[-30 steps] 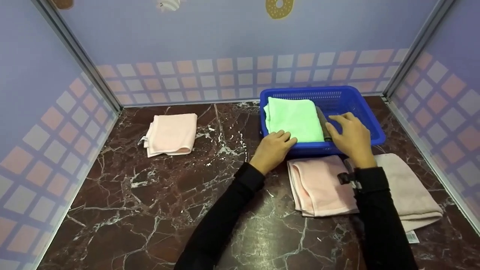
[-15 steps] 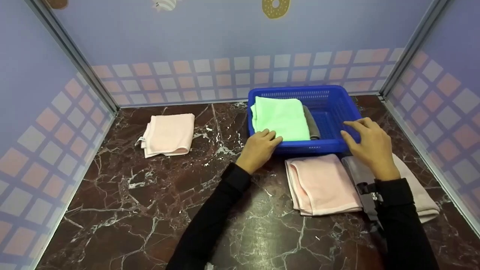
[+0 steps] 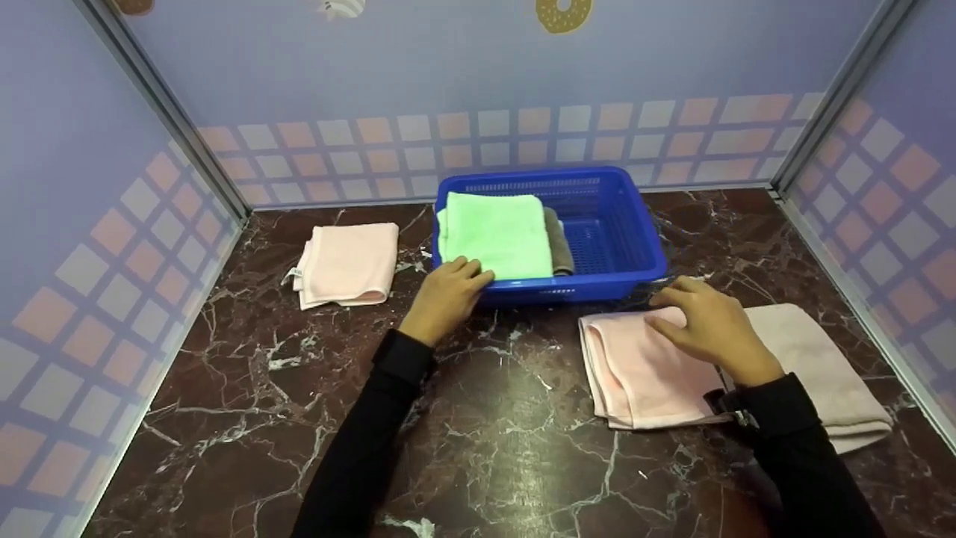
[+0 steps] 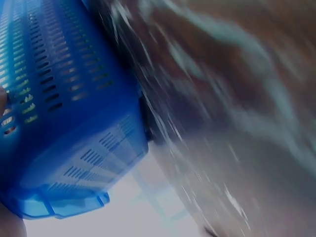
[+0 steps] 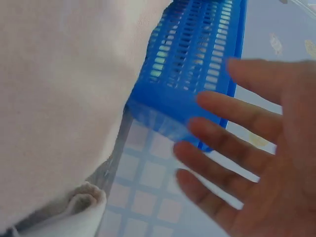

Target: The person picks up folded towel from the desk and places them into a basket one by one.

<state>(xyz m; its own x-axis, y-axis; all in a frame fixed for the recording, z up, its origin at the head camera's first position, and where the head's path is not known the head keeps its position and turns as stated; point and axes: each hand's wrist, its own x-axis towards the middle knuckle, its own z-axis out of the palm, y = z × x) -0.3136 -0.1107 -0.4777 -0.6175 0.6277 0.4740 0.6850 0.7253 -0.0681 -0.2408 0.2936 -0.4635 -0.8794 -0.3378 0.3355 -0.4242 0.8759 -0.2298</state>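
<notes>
A blue plastic basket (image 3: 612, 280) stands near the back wall, with a folded green towel (image 3: 497, 235) and a folded dark grey-brown towel (image 3: 559, 243) inside. My left hand (image 3: 446, 295) grips its front rim near the left corner, fingers hooked over the edge. In the left wrist view the perforated basket wall (image 4: 74, 94) fills the left side. My right hand (image 3: 713, 329) hovers empty over a folded pink towel (image 3: 635, 373), apart from the basket. Its fingers are spread and slightly bent in the right wrist view. A pale beige towel (image 3: 806, 366) lies partly behind the right wrist.
Another folded light pink towel (image 3: 347, 261) with a small tag lies on the left of the dark marbled tabletop (image 3: 299, 433). Purple panels with a tile pattern (image 3: 493, 134) close off the back and both sides.
The basket, with its towels, has slid left along the back, my left hand holding its rim. My right hand moved from over the basket to its right end, then back above the pink towel.
</notes>
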